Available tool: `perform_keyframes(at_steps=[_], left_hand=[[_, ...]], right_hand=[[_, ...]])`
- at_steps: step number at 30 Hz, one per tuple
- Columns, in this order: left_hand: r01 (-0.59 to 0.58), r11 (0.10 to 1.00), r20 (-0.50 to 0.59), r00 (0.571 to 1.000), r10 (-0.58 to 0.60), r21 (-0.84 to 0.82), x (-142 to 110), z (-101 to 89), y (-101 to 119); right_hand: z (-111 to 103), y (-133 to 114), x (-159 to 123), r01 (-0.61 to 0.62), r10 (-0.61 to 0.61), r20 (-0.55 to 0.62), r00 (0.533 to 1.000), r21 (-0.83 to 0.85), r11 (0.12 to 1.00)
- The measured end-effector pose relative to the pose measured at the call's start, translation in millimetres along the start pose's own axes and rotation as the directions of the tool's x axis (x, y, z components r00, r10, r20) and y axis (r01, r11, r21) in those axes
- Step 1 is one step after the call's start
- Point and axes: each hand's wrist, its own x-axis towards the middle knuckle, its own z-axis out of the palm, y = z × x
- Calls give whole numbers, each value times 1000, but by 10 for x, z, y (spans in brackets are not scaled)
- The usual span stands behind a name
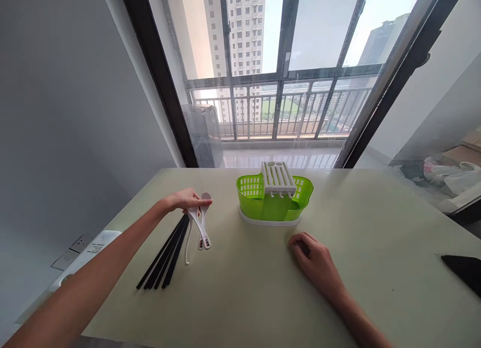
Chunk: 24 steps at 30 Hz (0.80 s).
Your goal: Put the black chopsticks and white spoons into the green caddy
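Lower left, slim black chopsticks [175, 254] lie fanned out; at their upper ends the left hand [185, 199] has glossy white plastic spoons [199, 225] pinched, crossed. Gripping is the step, I'd judge; moving them calls for a firm pinch. Centre, a bright green plastic caddy [276, 208] stands upright; lower right, the right hand [313, 260] curls loosely, nothing visible inside.

Bright daylight through the window [287, 47] — sky [273, 32] washed pale, left wall [67, 97] dim, counter [244, 288] softly lit, wide-angle stretch at edges
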Motion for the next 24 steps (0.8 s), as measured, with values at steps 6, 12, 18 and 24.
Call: perform_keyframes(at_steps=[6, 12, 18, 24], left_hand=[[6, 998, 17, 1000, -7, 64, 59, 111, -51], [-13, 998, -1, 1000, 13, 65, 106, 218, -71], [-8, 994, -12, 1000, 10, 112, 154, 318, -101], [-3, 991, -30, 1000, 8, 135, 168, 375, -89]], right_hand=[[-8, -6, 0, -7, 7, 9, 1000, -9, 1000], [-7, 5, -1, 6, -6, -2, 1000, -7, 1000], [-14, -4, 2, 8, -8, 0, 1000, -17, 1000], [-17, -17, -4, 3, -3, -11, 1000, -23, 1000]])
